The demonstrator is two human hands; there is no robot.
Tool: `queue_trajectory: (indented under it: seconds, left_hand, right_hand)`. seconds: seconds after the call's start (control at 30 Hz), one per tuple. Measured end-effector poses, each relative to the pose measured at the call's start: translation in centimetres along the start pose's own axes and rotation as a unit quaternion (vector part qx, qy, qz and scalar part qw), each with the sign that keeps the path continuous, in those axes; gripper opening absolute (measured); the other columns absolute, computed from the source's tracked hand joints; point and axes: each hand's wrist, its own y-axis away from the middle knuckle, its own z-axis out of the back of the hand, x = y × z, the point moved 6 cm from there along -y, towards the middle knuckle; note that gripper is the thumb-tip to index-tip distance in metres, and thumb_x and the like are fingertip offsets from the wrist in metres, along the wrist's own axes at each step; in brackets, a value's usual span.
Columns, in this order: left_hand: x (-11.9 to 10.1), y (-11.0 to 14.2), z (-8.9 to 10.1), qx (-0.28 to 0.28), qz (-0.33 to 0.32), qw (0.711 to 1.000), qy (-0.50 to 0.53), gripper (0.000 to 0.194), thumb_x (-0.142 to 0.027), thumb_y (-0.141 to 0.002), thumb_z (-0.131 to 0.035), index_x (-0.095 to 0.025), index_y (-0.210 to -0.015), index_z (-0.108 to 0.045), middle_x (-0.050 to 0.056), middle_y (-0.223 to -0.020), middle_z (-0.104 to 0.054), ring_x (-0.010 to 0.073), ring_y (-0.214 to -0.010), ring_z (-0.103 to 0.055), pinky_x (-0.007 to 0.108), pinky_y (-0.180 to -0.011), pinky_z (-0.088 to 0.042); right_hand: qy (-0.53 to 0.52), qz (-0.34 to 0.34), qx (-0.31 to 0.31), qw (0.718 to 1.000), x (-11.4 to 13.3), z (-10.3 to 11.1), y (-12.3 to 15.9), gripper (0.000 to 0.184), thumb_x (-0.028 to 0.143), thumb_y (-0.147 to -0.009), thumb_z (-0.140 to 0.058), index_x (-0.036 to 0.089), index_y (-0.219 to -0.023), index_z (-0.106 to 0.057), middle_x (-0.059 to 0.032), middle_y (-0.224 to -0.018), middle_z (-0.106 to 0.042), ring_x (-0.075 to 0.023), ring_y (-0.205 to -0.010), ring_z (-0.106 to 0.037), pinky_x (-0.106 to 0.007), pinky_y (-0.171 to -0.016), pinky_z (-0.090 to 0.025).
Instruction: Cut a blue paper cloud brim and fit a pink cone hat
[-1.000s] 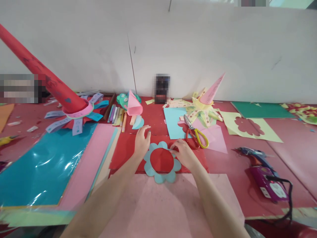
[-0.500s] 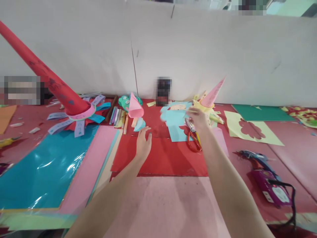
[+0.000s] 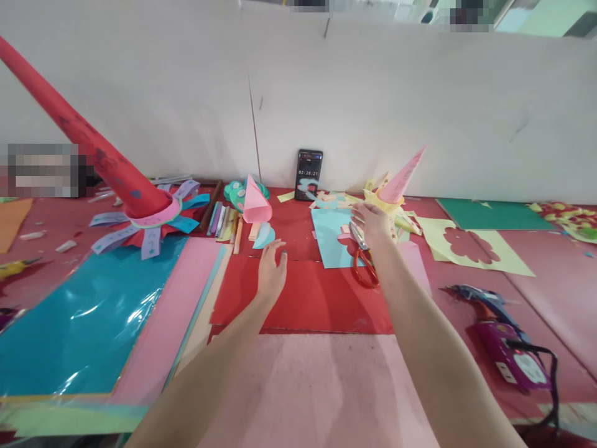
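Observation:
My left hand (image 3: 272, 272) hovers at the far edge of the red sheet (image 3: 321, 298), thumb and fingers apart, holding nothing. Near its fingertips lies a small light-blue paper piece (image 3: 264, 236). To the right, my right hand (image 3: 373, 223) has its fingers stretched out and apart. It is beside a pair of red-handled scissors (image 3: 366, 274). The scissors lie partly over a light-blue paper sheet (image 3: 326, 239). A curled light-blue paper cut-out (image 3: 308, 185), slightly blurred, is in front of the phone (image 3: 308, 165). A pink paper cone (image 3: 401, 177) on a yellow base stands behind my right hand.
On the left are a tall red paper cone (image 3: 100, 155), markers (image 3: 221, 221), a smaller pink cone (image 3: 254, 202) and glossy blue sheets (image 3: 93, 323). A glue gun (image 3: 485, 298), a purple power strip (image 3: 510, 354) and yellow paper with a flower-shaped hole (image 3: 431, 242) are at right.
My right hand has let go of the light-blue cut-out, and its fingers have spread. The cut-out has moved away, up and left toward the phone. My left hand has barely moved.

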Motion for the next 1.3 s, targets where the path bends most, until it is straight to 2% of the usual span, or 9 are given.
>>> queue_trajectory:
  seconds: [0.23, 0.47, 0.63, 0.7, 0.8, 0.9, 1.1, 1.2, 1.3]
  left_hand:
    - [0.0, 0.1, -0.1, 0.011, 0.015, 1.0, 0.003, 0.022, -0.014, -0.085, -0.046, -0.021, -0.103, -0.058, 0.009, -0.121, -0.059, 0.0213, -0.119, -0.053, 0.042, -0.104, -0.04]
    - [0.0, 0.2, -0.2, 0.019, 0.012, 1.0, -0.001, 0.022, -0.014, -0.086, -0.045, -0.019, -0.103, -0.058, 0.01, -0.122, -0.059, 0.0205, -0.12, -0.053, 0.041, -0.105, -0.038]
    - [-0.1, 0.2, -0.2, 0.015, 0.011, 1.0, -0.001, 0.023, -0.013, -0.085, -0.046, -0.021, -0.103, -0.058, 0.009, -0.122, -0.059, 0.0209, -0.12, -0.052, 0.043, -0.106, -0.038]
    - [0.0, 0.3, -0.3, 0.017, 0.015, 1.0, 0.002, 0.024, -0.013, -0.085, -0.045, -0.02, -0.104, -0.058, 0.009, -0.122, -0.058, 0.0209, -0.12, -0.052, 0.043, -0.105, -0.039]
    - [0.1, 0.3, -0.3, 0.018, 0.019, 1.0, 0.005, 0.025, -0.011, -0.084, -0.045, -0.02, -0.103, -0.058, 0.009, -0.122, -0.058, 0.021, -0.119, -0.053, 0.043, -0.105, -0.039]
    - [0.2, 0.4, -0.3, 0.016, 0.026, 0.999, 0.012, 0.024, -0.011, -0.083, -0.046, -0.02, -0.102, -0.058, 0.009, -0.121, -0.058, 0.021, -0.119, -0.052, 0.043, -0.106, -0.038]
    - [0.1, 0.5, -0.3, 0.03, 0.04, 0.999, 0.015, 0.023, -0.013, -0.085, -0.045, -0.02, -0.103, -0.057, 0.009, -0.125, -0.057, 0.0207, -0.121, -0.051, 0.042, -0.106, -0.038]
    - [0.1, 0.4, -0.2, 0.029, 0.036, 0.999, 0.012, 0.023, -0.012, -0.085, -0.046, -0.021, -0.103, -0.057, 0.009, -0.124, -0.057, 0.0211, -0.121, -0.051, 0.042, -0.104, -0.039]
    - [0.1, 0.3, -0.2, 0.028, 0.03, 0.999, 0.006, 0.022, -0.012, -0.085, -0.046, -0.021, -0.102, -0.057, 0.009, -0.123, -0.058, 0.0217, -0.121, -0.052, 0.043, -0.104, -0.04]
  right_hand:
    - [0.128, -0.035, 0.074, 0.988, -2.6, -2.5, 0.2, 0.005, 0.02, -0.076, -0.061, 0.017, -0.073, -0.059, -0.0028, -0.074, -0.066, -0.0109, -0.066, -0.063, -0.018, -0.05, -0.048]
    - [0.233, -0.002, 0.178, 0.956, -4.4, -7.2, 1.6, 0.01, 0.017, -0.076, -0.055, 0.017, -0.079, -0.065, -0.0045, -0.078, -0.069, -0.015, -0.073, -0.065, -0.029, -0.066, -0.052]
    - [0.287, 0.101, 0.227, 0.925, -3.6, -10.7, 4.4, 0.014, 0.016, -0.073, -0.058, 0.021, -0.077, -0.071, -0.0059, -0.117, -0.061, -0.02, -0.105, -0.059, -0.041, -0.103, -0.038]
    - [0.37, 0.239, 0.284, 0.852, -2.7, -13.0, 6.6, 0.016, 0.02, -0.076, -0.058, 0.023, -0.084, -0.072, -0.0065, -0.132, -0.053, -0.0256, -0.121, -0.048, -0.046, -0.109, -0.031]
    - [0.433, 0.304, 0.309, 0.79, -2.7, -15.4, 8.3, 0.025, 0.025, -0.082, -0.055, 0.023, -0.102, -0.07, -0.0078, -0.143, -0.045, -0.0327, -0.128, -0.039, -0.054, -0.105, -0.033]
    - [0.407, 0.262, 0.284, 0.828, -2.8, -16.5, 7.4, 0.043, 0.027, -0.083, -0.054, 0.017, -0.125, -0.057, -0.0128, -0.142, -0.046, -0.0317, -0.132, -0.038, -0.052, -0.108, -0.032]
    - [0.143, 0.07, 0.108, 0.981, -2.8, -10.6, 0.9, 0.039, 0.031, -0.083, -0.044, 0.018, -0.116, -0.06, -0.0077, -0.109, -0.064, -0.0183, -0.093, -0.066, -0.03, -0.074, -0.054]
    - [0.069, -0.004, -0.052, 0.996, -3.0, -4.5, -2.1, 0.027, 0.028, -0.079, -0.048, 0.02, -0.101, -0.061, -0.0036, -0.097, -0.063, -0.0125, -0.075, -0.067, -0.019, -0.054, -0.05]
    - [0.061, -0.037, -0.101, 0.992, -2.9, -1.0, -4.3, 0.022, 0.027, -0.081, -0.046, 0.02, -0.098, -0.057, -0.005, -0.089, -0.06, -0.012, -0.066, -0.065, -0.018, -0.045, -0.044]
